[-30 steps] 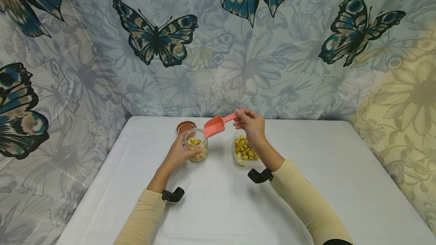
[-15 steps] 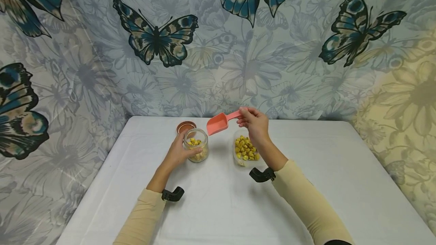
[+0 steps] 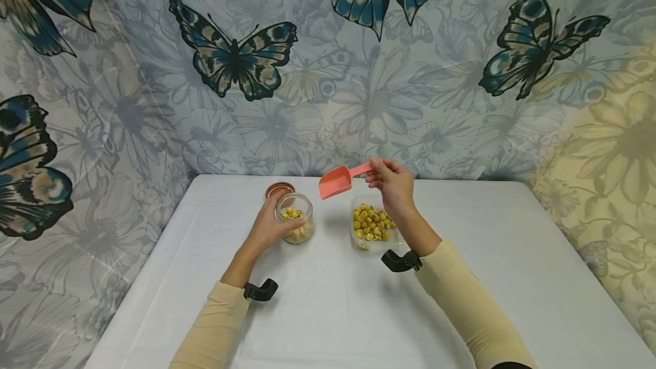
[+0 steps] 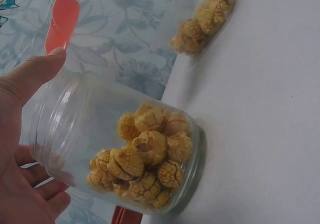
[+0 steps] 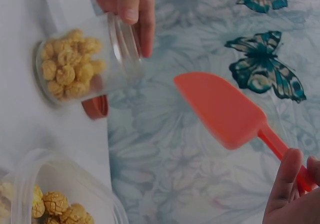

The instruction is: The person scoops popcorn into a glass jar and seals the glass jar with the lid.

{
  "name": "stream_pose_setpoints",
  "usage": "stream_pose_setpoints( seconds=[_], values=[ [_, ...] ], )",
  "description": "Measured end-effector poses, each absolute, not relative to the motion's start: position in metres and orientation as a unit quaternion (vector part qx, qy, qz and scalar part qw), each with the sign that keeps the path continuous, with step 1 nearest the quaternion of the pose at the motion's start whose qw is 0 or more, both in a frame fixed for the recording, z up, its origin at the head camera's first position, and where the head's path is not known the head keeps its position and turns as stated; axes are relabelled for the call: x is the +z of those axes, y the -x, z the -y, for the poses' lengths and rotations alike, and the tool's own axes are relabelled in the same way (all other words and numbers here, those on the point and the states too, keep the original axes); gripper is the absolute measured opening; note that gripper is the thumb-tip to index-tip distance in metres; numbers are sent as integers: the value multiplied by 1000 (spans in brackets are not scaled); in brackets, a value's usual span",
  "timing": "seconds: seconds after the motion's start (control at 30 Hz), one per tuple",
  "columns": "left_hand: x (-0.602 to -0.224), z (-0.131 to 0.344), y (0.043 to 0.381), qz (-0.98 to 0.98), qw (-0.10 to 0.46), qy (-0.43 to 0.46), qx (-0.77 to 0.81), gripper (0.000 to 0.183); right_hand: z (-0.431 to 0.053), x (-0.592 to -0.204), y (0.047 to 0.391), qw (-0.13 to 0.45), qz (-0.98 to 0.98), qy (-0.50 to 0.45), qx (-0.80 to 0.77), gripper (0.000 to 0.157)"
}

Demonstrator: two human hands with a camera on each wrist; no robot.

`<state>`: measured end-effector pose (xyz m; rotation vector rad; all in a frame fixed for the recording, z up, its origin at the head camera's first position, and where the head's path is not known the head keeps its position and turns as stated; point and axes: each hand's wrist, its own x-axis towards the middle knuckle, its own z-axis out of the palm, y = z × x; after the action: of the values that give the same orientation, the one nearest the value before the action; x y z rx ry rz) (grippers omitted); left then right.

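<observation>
A glass jar point(image 4: 107, 129), partly filled with yellow caramel popcorn point(image 4: 150, 149), stands upright on the table. My left hand point(image 3: 269, 224) grips it near the rim, thumb on one side and fingers round the other. In the air to the right, my right hand point(image 3: 393, 187) pinches the handle of a coral-pink scoop point(image 3: 336, 181). The scoop's bowl shows no popcorn in it and hangs above the gap between the jar and a clear plastic container point(image 3: 355, 239). More popcorn point(image 3: 371, 222) fills part of that container, just below my right hand.
Behind the jar lies a brown-orange lid point(image 3: 280, 187), partly hidden by my left hand. A white cloth covers the table point(image 3: 328, 312). The butterfly-patterned backdrop point(image 3: 328, 130) rises directly behind the table's far edge.
My right hand has drawn the scoop up and to the right, from the jar's rim toward the container. The left hand and the jar have stayed in place.
</observation>
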<state>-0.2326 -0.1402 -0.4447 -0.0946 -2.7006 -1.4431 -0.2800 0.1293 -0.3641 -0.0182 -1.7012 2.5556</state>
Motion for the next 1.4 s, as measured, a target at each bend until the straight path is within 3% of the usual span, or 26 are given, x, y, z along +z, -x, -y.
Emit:
stream_pose_setpoints(
  seconds=[0.47,0.7,1.07,1.3,1.4],
  values=[
    [-434,132,231,878,59,44,-473,87,-146,-362,277,58,527,7,848,28],
    [-426,128,228,873,63,52,-481,86,-155,-363,276,62,520,10,852,40],
    [-420,117,226,860,49,72,-503,88,-172,-367,272,81,503,23,860,26],
    [-419,106,228,873,76,108,-470,89,-181,-370,271,96,509,34,855,34],
    [-418,101,228,877,90,121,-456,87,-184,-372,271,111,522,38,845,30]
  ],
)
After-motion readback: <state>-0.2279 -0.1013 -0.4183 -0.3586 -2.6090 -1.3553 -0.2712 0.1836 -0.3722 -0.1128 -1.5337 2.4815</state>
